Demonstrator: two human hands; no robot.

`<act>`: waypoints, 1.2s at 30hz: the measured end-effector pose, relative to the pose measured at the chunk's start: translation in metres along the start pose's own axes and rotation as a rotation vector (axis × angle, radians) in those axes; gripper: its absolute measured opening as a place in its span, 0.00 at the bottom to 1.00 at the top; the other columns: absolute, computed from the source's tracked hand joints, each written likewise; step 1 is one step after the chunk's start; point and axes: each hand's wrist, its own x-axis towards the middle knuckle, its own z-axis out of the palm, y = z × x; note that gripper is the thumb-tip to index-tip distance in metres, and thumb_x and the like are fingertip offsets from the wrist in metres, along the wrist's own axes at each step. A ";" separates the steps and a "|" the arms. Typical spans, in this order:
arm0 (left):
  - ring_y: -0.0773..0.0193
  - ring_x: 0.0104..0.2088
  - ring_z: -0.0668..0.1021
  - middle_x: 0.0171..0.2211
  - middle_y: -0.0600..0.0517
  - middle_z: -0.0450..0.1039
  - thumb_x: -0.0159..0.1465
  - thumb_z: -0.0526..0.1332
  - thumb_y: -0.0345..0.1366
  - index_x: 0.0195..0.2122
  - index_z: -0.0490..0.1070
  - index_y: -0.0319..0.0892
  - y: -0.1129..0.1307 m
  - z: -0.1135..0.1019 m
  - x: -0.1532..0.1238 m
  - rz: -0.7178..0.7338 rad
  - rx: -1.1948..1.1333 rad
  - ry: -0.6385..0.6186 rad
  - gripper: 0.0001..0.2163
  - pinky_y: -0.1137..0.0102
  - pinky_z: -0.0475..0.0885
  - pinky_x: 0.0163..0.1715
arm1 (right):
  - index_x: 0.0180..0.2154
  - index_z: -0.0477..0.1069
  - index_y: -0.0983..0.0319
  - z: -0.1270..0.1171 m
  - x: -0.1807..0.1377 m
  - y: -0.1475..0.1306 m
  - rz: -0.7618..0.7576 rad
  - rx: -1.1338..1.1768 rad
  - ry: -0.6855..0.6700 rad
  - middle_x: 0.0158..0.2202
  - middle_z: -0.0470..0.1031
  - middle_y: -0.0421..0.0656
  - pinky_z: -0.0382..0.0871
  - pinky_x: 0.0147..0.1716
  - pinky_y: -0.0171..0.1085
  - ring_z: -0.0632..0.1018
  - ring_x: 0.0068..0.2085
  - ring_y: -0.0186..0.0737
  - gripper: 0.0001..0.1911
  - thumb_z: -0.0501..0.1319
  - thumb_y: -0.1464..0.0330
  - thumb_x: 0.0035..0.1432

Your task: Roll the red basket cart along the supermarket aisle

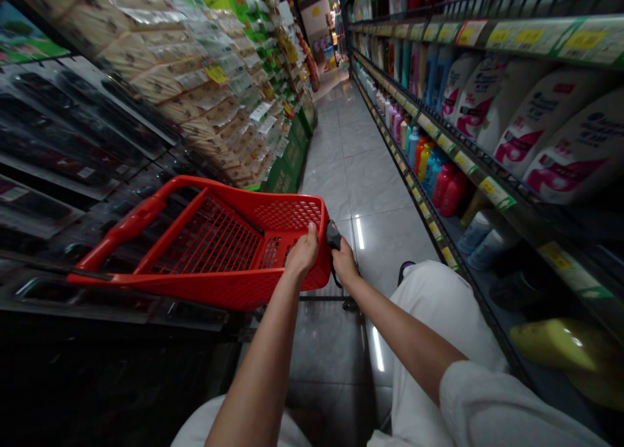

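Note:
A red plastic shopping basket (214,239) on wheels stands tilted in the aisle in front of me, and nothing shows inside it. My left hand (302,252) is closed over the basket's near rim. My right hand (344,260) is wrapped round a black handle (333,235) at the basket's near right corner. Both forearms reach forward from the bottom of the view.
A tiled aisle floor (361,174) runs ahead. Left shelves (195,76) carry packaged goods and dark boxed items. Right shelves (487,174) hold white detergent bottles (550,128) and coloured bottles (433,167), with yellow price tags. My white-clad knee (439,304) is lower right.

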 end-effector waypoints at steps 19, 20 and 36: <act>0.53 0.50 0.79 0.49 0.49 0.79 0.65 0.55 0.52 0.51 0.77 0.53 -0.054 -0.059 -0.053 0.175 0.418 -0.069 0.20 0.68 0.68 0.45 | 0.48 0.73 0.61 -0.010 -0.018 0.010 0.187 0.109 0.046 0.45 0.81 0.45 0.70 0.54 0.49 0.80 0.47 0.46 0.22 0.60 0.66 0.49; 0.53 0.49 0.79 0.49 0.49 0.80 0.65 0.54 0.52 0.51 0.77 0.54 -0.051 -0.056 -0.052 0.181 0.441 -0.051 0.20 0.68 0.67 0.44 | 0.46 0.73 0.61 -0.011 -0.020 0.013 0.233 0.092 0.069 0.43 0.82 0.45 0.71 0.52 0.50 0.80 0.45 0.46 0.21 0.60 0.67 0.49; 0.57 0.42 0.81 0.40 0.51 0.83 0.67 0.53 0.52 0.45 0.80 0.53 -0.013 -0.015 -0.037 0.218 0.535 0.172 0.18 0.69 0.67 0.37 | 0.41 0.75 0.60 -0.027 -0.009 -0.016 0.257 0.107 0.141 0.38 0.82 0.39 0.71 0.51 0.44 0.79 0.41 0.43 0.18 0.59 0.71 0.44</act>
